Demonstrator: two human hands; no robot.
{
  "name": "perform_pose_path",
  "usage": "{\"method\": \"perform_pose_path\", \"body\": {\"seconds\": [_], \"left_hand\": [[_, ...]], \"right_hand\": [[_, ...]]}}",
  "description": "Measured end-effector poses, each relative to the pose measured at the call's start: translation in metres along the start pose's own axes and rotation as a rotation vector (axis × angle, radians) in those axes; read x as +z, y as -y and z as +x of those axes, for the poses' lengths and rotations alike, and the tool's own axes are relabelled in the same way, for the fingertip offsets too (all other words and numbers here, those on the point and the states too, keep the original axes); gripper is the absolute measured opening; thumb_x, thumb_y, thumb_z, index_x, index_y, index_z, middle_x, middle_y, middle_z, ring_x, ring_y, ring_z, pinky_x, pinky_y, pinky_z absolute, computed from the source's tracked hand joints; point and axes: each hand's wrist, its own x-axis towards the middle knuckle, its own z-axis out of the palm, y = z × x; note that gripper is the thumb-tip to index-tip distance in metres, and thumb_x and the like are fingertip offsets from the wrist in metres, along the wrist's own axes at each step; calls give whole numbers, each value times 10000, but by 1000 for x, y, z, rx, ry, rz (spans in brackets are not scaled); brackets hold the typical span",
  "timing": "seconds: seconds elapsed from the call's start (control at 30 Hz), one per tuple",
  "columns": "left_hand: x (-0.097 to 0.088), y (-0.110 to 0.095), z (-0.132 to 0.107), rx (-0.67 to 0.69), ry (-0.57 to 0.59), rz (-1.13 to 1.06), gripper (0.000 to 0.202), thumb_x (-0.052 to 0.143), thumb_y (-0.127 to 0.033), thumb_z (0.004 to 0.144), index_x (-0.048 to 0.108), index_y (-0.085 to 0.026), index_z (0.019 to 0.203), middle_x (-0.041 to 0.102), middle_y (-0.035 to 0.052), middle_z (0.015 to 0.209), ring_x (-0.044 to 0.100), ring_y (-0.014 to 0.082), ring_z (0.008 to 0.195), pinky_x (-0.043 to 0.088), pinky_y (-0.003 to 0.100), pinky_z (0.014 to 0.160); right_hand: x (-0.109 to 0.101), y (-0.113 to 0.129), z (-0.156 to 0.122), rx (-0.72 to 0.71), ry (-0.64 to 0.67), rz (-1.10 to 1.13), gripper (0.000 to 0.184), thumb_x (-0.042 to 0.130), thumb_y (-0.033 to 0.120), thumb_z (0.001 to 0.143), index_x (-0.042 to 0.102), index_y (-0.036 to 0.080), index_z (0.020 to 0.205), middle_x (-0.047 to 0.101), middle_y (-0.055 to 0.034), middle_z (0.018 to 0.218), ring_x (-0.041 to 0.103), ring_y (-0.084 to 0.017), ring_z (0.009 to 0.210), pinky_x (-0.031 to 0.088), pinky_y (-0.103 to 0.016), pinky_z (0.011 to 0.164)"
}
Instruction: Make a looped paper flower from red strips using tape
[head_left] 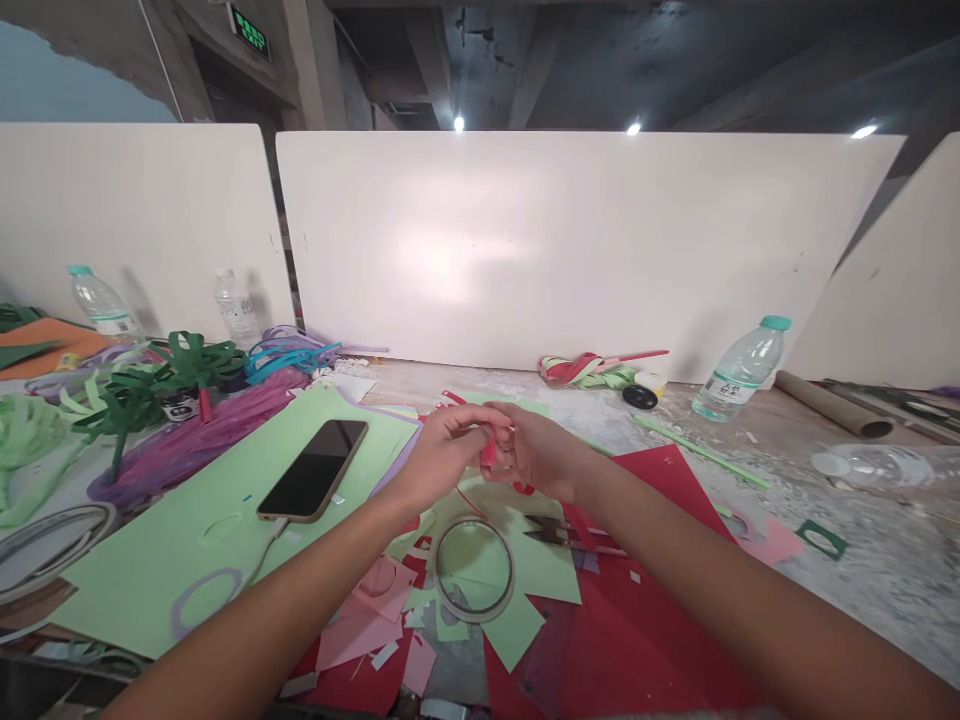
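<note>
Red paper, a small folded strip (489, 450), sits between the fingertips of the left hand (442, 445) and the right hand (541, 455); both are closed on it, fingers bent and overlapping, so each one's exact share of the grip is hidden. Just below the hands lies a roll of tape (474, 613), a smooth pale ring on flat green paper scraps (551, 575). A pair of scissors (549, 531), dark-bladed, lies just below the right hand, its handles running toward the forearm. These two crowd the space directly under the fingers. Beneath the right forearm spreads a large red sheet (637, 620); pink paper offcuts (349, 635) lie below the left hand. To the left hand's left, a black-screened phone (313, 470) rests on a broad green sheet (187, 500), with a white cable (268, 550) plugged in.

Beyond the right hand, on the scuffed, mottled desk (877, 570), are a bundle of red and green strips (589, 371) and a teal-capped clear plastic bottle (742, 372), its label print too small to read. Farther off to the left hand's left stand dark green looped-paper plants (199, 360). Behind everything rises a smooth white panel (585, 240); above it, far left, a green-lit sign (250, 33) reads "EXIT".
</note>
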Motion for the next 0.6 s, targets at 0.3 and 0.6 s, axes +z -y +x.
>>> {"method": "perform_pose_path", "body": {"seconds": [0.3,0.6], "left_hand": [[6,-1,-4,-24,46,173,209,489,-130,741,695,-146,768,604,27,679,556,111,553,428,210,489],[7,9,-9,-58,230,419,234,521,-188,795,712,-198,930,664,47,752,601,156,678,454,224,560]], "right_hand": [[-6,7,4,113,-67,448,265,719,240,657,541,222,853,605,16,718,497,-106,481,424,-253,444],[-13,4,8,45,-95,393,304,791,254,591,574,205,799,618,30,625,539,-107,516,423,-233,497]]}}
